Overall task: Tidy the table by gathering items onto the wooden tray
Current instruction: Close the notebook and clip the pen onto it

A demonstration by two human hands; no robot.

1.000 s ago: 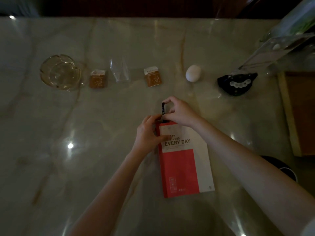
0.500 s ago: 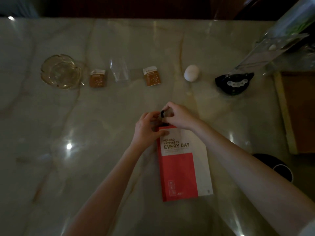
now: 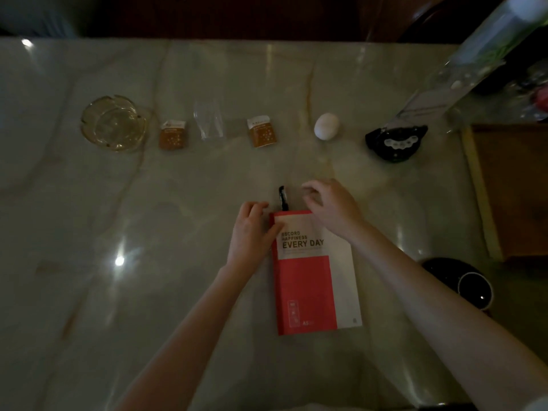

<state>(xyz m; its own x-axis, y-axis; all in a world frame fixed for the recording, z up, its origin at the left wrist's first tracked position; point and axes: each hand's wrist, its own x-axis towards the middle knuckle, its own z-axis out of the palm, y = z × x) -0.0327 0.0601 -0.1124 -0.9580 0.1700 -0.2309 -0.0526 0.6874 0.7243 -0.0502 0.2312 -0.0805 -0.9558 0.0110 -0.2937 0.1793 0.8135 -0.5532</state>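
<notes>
We look down on a dim, pale marble table (image 3: 89, 292). A red and white notebook (image 3: 314, 280) lies flat near the middle, printed "EVERY DAY", and a black pen (image 3: 281, 198) sticks out past its far edge. Our left hand (image 3: 252, 232) rests on the notebook's far left corner, thumb pressed on the cover, fingers curled over the edge. Our right hand (image 3: 329, 207) hovers over the far right corner just beside the pen, fingers (image 3: 311, 188) loosely curled and apart, holding nothing.

Along the far side sit a glass ashtray (image 3: 114, 123), an orange packet (image 3: 173, 134), a clear glass (image 3: 209, 121), a second orange packet (image 3: 262, 132), a white egg (image 3: 326, 126) and a black object (image 3: 396, 142). The wooden tray (image 3: 510, 188) lies at the right edge, well apart from the notebook.
</notes>
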